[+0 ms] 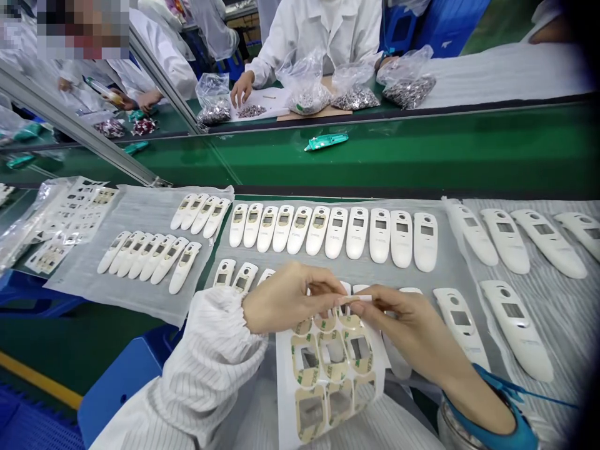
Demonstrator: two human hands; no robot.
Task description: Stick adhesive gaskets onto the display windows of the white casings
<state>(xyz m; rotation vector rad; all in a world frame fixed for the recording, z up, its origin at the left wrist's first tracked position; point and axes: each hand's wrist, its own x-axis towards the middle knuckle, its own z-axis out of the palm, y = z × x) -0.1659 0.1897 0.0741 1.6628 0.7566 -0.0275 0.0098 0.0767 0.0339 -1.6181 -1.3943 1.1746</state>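
Note:
A white sheet of adhesive stickers (330, 378) hangs in front of me, its tan-edged stickers framing rectangular openings. My left hand (285, 297) pinches near the sheet's top edge, thumb and fingers together. Right beside it, my right hand (405, 322) grips the folded-over top edge between thumb and fingers. Whether a single sticker is lifted there is hidden by the fingertips. Behind the hands, white plastic housings (357, 232) with small display windows lie in rows; some in the near row are partly covered by my hands and the sheet.
More housings lie on the left foam sheet (154, 209) and at the right. Printed sticker sheets (77, 209) lie far left. A teal tape dispenser (327, 142) rests on the green conveyor (262, 159). Opposite, a co-worker in white (323, 31) sits behind bags of small parts (307, 94).

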